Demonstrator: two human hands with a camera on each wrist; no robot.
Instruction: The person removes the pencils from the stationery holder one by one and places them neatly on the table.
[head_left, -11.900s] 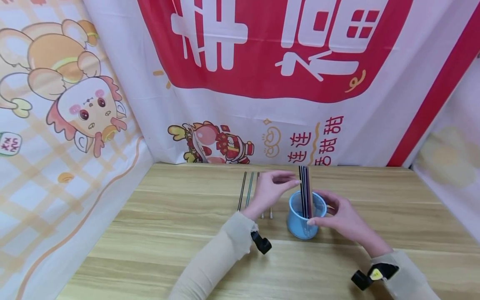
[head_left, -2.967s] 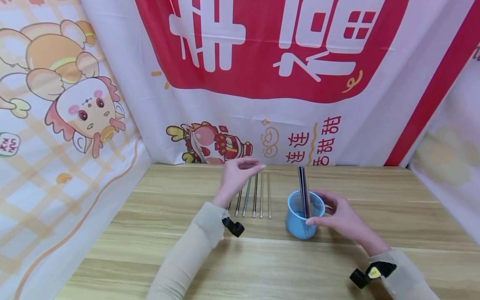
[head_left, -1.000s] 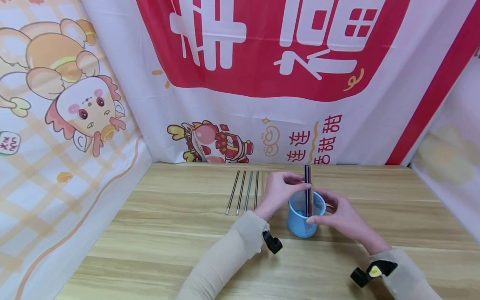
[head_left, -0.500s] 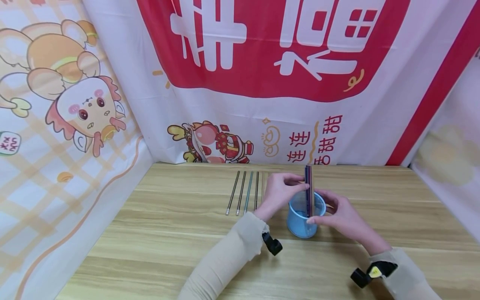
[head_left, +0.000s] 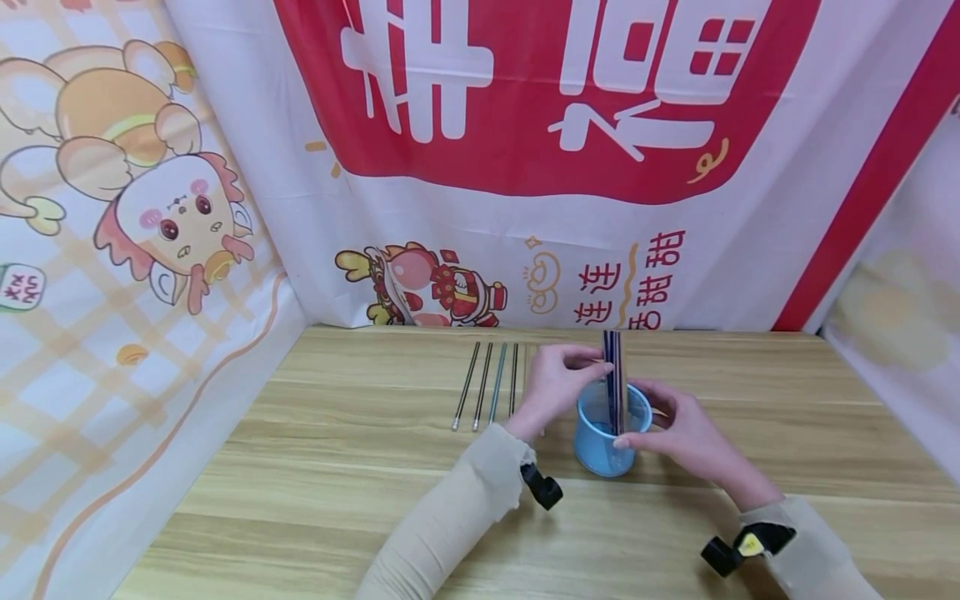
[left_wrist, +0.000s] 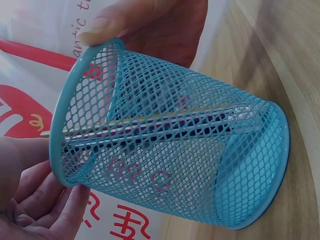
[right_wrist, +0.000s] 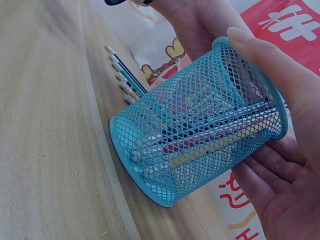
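Note:
My right hand (head_left: 684, 427) grips a light blue mesh pencil cup (head_left: 598, 454) at its rim, thumb on the near side and fingers round the far side. Several dark and coloured pencils (head_left: 617, 392) stand in the cup, their upper ends above the rim. My left hand (head_left: 553, 383) pinches at the upper part of this bunch with thumb and index finger; which pencil it holds is hidden. Eraser ends sit at the cup's bottom, seen through the mesh in the right wrist view. Left of the cup lies a row of pencils (head_left: 497, 383), partly covered by my left hand.
The wooden table (head_left: 315, 500) ends at a printed cloth (head_left: 525, 217) hanging behind, with another cloth (head_left: 157, 350) at the left. A black wrist camera (head_left: 543, 487) is strapped to each sleeve.
Since the oldest frame the row has grown and the cup's bunch has thinned. My left hand has returned from the row to the cup; lately the bunch tips slightly left. The right hand stays.

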